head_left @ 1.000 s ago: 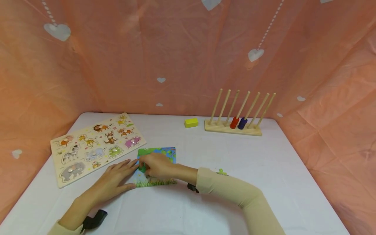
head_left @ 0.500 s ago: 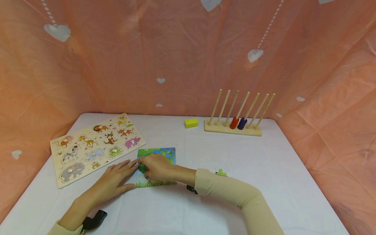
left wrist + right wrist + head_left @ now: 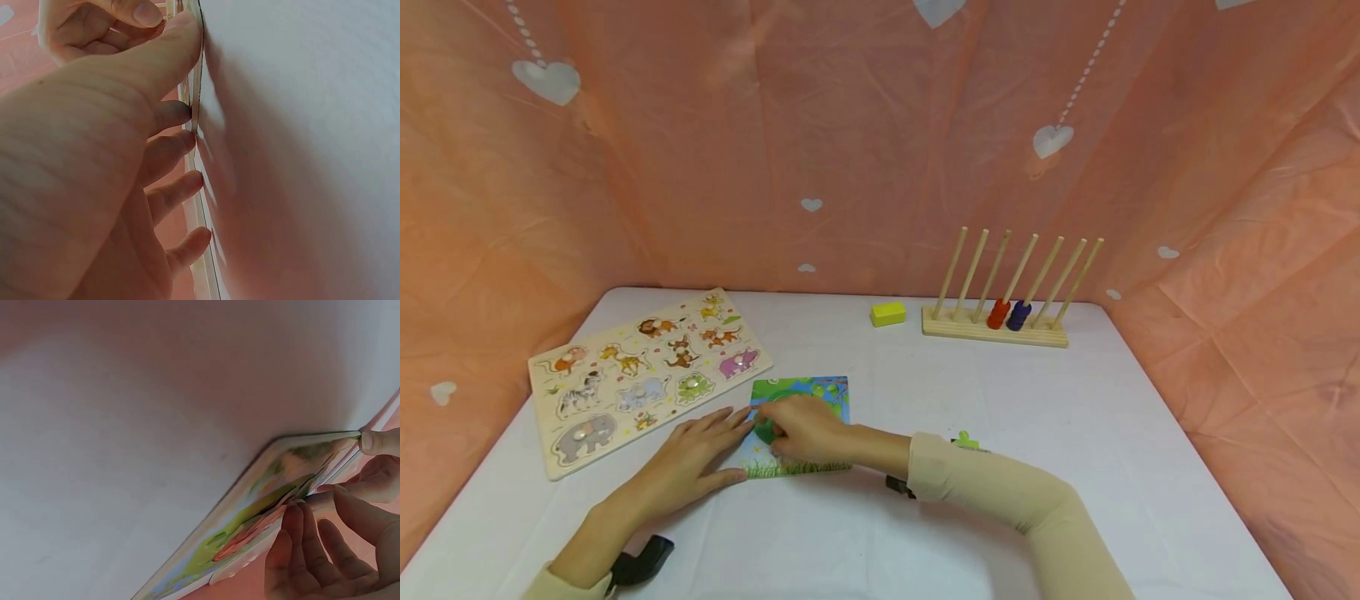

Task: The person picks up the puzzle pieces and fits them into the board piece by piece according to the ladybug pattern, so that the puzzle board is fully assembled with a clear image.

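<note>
A small square picture puzzle board [image 3: 797,468], with blue sky, green leaves and grass, lies on the white tabletop in the head view. My left hand [image 3: 700,450] rests beside its left edge, fingers spread, with the thumb at the lower left corner. Over the middle of the board, my right hand [image 3: 805,429] touches the picture near a dark green patch [image 3: 765,432]. In the right wrist view the fingertips [image 3: 300,506] press on the board's surface, the thumb held apart from them. The hand hides part of the picture.
A wooden animal peg puzzle [image 3: 647,367] lies at the left. At the back are a yellow block [image 3: 888,314] and a wooden peg stand [image 3: 992,332] with red and blue beads. A light green piece [image 3: 966,440] shows behind the right sleeve [image 3: 992,479].
My right hand and forearm have shifted slightly to the right, and more of the dark green patch shows beside the fingers. The left hand and the board stay where they were.
</note>
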Tool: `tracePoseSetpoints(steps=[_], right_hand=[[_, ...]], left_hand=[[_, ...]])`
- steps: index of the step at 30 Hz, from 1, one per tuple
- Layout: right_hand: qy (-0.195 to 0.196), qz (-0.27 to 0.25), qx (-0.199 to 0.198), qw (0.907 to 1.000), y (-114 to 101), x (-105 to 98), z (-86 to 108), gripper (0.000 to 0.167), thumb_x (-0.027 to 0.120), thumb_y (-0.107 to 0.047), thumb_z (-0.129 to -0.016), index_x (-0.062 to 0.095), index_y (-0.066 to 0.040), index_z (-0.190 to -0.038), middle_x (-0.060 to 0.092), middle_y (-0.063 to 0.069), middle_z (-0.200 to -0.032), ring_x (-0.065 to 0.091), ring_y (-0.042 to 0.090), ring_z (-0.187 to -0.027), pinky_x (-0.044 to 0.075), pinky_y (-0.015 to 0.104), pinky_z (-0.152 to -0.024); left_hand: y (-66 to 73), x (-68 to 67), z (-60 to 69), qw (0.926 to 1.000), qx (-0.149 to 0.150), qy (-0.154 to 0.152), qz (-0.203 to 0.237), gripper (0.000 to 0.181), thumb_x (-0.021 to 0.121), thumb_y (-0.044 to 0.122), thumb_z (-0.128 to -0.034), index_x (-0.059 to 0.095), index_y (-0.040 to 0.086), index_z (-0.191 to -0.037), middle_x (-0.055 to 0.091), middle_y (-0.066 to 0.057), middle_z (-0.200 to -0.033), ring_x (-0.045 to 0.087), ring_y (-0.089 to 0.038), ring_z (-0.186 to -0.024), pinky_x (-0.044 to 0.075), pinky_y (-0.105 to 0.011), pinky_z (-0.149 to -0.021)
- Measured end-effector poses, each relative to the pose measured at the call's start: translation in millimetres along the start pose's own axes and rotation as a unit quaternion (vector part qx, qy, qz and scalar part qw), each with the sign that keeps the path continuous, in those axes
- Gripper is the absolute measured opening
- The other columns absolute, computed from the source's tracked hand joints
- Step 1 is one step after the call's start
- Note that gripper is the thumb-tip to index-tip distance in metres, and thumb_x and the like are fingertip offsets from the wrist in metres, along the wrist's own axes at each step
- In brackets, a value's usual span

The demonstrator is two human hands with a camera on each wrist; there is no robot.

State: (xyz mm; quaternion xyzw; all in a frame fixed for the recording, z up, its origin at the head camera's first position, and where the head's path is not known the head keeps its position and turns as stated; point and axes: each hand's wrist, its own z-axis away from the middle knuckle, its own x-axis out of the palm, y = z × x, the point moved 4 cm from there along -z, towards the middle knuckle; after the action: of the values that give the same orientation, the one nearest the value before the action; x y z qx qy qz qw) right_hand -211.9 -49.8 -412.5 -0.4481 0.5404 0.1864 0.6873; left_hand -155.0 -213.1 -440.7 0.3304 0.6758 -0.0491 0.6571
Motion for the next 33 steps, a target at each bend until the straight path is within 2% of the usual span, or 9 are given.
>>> tracePoseSetpoints(steps=[4,7,9,11,13,15,17,19,33], right_hand=[[0.007,0.017,-0.016,0.9997,-1,-1,5.3,0.032,0.076,-0.011,-0.088,0.069,-0.006,-0.119,0.064,-0.006,-0.082,0.052,0.002,-0.07,0.041,0.012,-0.063],[0.004,0.11,-0.04,0.9931,-7,0,12.0,0.029,0.073,-0.024,-0.092,0.07,-0.013,-0.118,0.066,-0.005,-0.101,0.059,0.003,-0.087,0.047,0.016,-0.075],[-0.004,0.183,-0.058,0.9814,-13,3,18.6,0.034,0.07,-0.035,-0.094,0.068,-0.017,-0.123,0.064,-0.003,-0.119,0.06,0.007,-0.108,0.048,0.023,-0.09],[-0.027,0.244,-0.066,0.9671,-18,8,26.0,0.045,0.062,-0.048,-0.097,0.063,-0.02,-0.132,0.056,-0.001,-0.138,0.051,0.013,-0.128,0.044,0.033,-0.103],[-0.055,0.278,-0.071,0.9564,-22,14,34.5,0.057,0.053,-0.056,-0.098,0.054,-0.021,-0.143,0.042,0.002,-0.154,0.036,0.017,-0.143,0.036,0.042,-0.111],[-0.081,0.297,-0.077,0.9485,-24,19,42.2,0.066,0.044,-0.062,-0.099,0.044,-0.022,-0.151,0.029,0.002,-0.162,0.024,0.02,-0.149,0.03,0.047,-0.115],[-0.098,0.302,-0.077,0.9451,-24,23,48.8,0.069,0.038,-0.064,-0.1,0.037,-0.022,-0.155,0.022,0.001,-0.165,0.018,0.021,-0.151,0.026,0.051,-0.117],[-0.105,0.296,-0.072,0.9468,-23,26,53.4,0.071,0.036,-0.064,-0.1,0.032,-0.022,-0.157,0.02,0.001,-0.166,0.015,0.022,-0.152,0.024,0.054,-0.117],[-0.127,0.285,-0.046,0.949,-17,27,58.3,0.07,0.033,-0.064,-0.1,0.031,-0.024,-0.158,0.019,-0.002,-0.166,0.012,0.022,-0.152,0.018,0.056,-0.118]], left_hand=[[0.1,0.7,0.3,0.9999,-0.01,-0.009,0.007,0.068,0.071,0.044,-0.0905,0.054,0.001,-0.141,0.042,-0.016,-0.154,0.036,-0.044,-0.139,0.032,-0.066,-0.102],[0.5,1.0,0.6,0.9998,-0.014,-0.013,0.008,0.069,0.07,0.044,-0.0907,0.053,0.001,-0.142,0.041,-0.016,-0.155,0.035,-0.043,-0.14,0.03,-0.065,-0.103],[0.6,1.2,0.7,0.9998,-0.013,-0.013,0.006,0.069,0.07,0.045,-0.091,0.053,0.001,-0.142,0.041,-0.016,-0.155,0.035,-0.043,-0.14,0.03,-0.065,-0.103],[0.4,1.3,0.6,0.9998,-0.013,-0.012,0.005,0.069,0.069,0.046,-0.0913,0.053,0.002,-0.143,0.041,-0.015,-0.155,0.034,-0.043,-0.141,0.029,-0.065,-0.104],[0.2,1.9,0.2,0.9999,-0.011,-0.012,0.003,0.069,0.068,0.046,-0.0916,0.053,0.002,-0.143,0.04,-0.015,-0.155,0.034,-0.043,-0.141,0.029,-0.065,-0.104],[0.1,2.2,0.0,0.9999,-0.01,-0.012,0.001,0.069,0.068,0.046,-0.0916,0.053,0.002,-0.143,0.04,-0.015,-0.155,0.034,-0.043,-0.141,0.029,-0.066,-0.104],[0.3,2.1,-0.1,0.9999,-0.009,-0.013,-0.001,0.069,0.069,0.045,-0.0916,0.053,0.002,-0.143,0.04,-0.015,-0.155,0.035,-0.043,-0.141,0.029,-0.066,-0.104],[0.4,2.0,-0.2,0.9999,-0.009,-0.013,-0.002,0.069,0.069,0.045,-0.0915,0.053,0.002,-0.143,0.04,-0.015,-0.155,0.035,-0.043,-0.14,0.029,-0.066,-0.104],[0.8,0.9,-0.2,0.9999,-0.004,-0.004,-0.012,0.067,0.07,0.044,-0.0913,0.054,0.002,-0.142,0.042,-0.016,-0.154,0.037,-0.044,-0.139,0.031,-0.066,-0.102]])
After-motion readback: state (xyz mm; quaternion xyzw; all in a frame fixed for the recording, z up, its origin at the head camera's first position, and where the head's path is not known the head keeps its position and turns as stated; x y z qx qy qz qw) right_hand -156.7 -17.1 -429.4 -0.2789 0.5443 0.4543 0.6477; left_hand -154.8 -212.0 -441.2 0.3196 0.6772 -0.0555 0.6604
